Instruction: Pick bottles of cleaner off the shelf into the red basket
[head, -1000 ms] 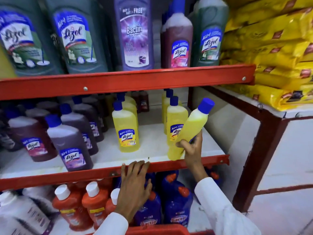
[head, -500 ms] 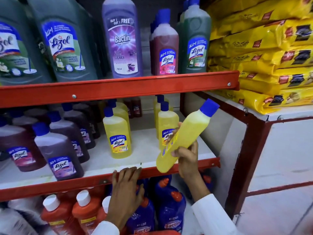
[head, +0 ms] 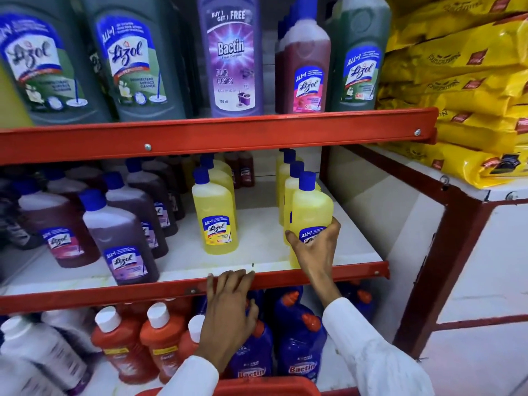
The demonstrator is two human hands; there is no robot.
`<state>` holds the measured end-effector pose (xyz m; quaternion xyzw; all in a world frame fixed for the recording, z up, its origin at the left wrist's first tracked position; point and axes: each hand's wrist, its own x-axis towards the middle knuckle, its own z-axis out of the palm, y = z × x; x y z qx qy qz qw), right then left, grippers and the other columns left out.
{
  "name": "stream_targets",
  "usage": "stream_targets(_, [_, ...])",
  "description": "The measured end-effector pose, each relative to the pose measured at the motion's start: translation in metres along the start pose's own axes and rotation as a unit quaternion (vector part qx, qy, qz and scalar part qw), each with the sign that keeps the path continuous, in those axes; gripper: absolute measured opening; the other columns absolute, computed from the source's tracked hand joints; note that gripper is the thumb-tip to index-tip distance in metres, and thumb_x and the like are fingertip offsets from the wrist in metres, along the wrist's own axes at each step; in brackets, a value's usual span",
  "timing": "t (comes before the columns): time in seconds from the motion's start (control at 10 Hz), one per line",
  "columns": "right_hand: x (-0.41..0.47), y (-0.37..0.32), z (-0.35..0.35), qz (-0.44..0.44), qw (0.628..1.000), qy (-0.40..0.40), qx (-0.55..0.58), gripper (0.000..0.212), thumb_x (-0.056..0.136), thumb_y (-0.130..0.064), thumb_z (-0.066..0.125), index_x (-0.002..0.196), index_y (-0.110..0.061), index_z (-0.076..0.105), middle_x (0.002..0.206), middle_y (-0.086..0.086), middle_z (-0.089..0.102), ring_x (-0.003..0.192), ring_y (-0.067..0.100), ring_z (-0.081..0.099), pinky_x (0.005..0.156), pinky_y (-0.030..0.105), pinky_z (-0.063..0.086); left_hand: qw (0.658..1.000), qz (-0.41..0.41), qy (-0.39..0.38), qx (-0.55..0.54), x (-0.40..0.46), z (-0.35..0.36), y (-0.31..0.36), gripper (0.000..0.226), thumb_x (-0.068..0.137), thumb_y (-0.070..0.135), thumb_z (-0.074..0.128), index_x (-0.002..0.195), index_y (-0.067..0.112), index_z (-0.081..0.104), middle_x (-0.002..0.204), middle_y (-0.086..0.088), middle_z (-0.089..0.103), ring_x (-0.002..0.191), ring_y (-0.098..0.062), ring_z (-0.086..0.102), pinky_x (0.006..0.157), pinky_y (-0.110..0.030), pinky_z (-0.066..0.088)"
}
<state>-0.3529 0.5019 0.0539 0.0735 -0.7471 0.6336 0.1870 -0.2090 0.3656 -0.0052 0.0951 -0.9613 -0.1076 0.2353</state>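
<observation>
Now the yellow bottle (head: 312, 221) stands straight up at the front of the middle shelf (head: 251, 261), where a moment ago it was tipped over in the air. The right hand (head: 315, 250) is wrapped around its lower half, with the thumb on the left side and fingers on the right. The left hand (head: 228, 312) lies flat with fingers spread, its fingertips on the red front rail (head: 114, 292) of that shelf.

The held bottle is full of yellow liquid, has a blue cap, and its label reads "All in 1". More yellow bottles line up behind it. Another yellow bottle (head: 215, 217) to the left reads "Lizol". Dark brownish bottles (head: 120, 238) with blue caps, also marked "Lizol", fill the left side.

On the top shelf a purple bottle (head: 230, 55) says "Buy 1 Get 1 Free", "Bactin Floor Cleaner", "Lavender", "750 ml". Three green Lizol bottles (head: 137, 61) stand there too.

Below are orange bottles (head: 160, 338) with white caps and blue "Bactin" bottles (head: 300, 344). The red basket (head: 265, 387) shows its rim at the bottom edge.
</observation>
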Motion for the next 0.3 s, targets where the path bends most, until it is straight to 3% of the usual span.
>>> stream_targets(0.1, [0.001, 0.007, 0.004, 0.009, 1.000, 0.000, 0.001, 0.096, 0.061, -0.022, 0.090, 0.136, -0.007, 0.032, 0.128, 0.013, 0.048, 0.111, 0.030, 0.055, 0.085, 0.039, 0.056, 1.000, 0.003, -0.002, 0.005, 0.000, 0.000, 0.001, 0.057, 0.075, 0.029, 0.060, 0.131, 0.027, 0.051, 0.128, 0.002, 0.058, 0.122, -0.022, 0.045, 0.118, -0.054, 0.021])
stream_targets(0.3, [-0.008, 0.000, 0.000, -0.001, 0.999, 0.011, -0.053, 0.105, 0.059, -0.035, 0.092, 0.140, -0.010, 0.030, 0.134, 0.013, 0.045, 0.122, 0.032, 0.049, 0.093, 0.049, 0.054, 1.000, 0.000, 0.003, 0.001, 0.001, -0.011, 0.006, 0.059, 0.078, 0.036, 0.057, 0.135, 0.027, 0.047, 0.135, -0.001, 0.054, 0.129, -0.025, 0.043, 0.117, -0.054, 0.024])
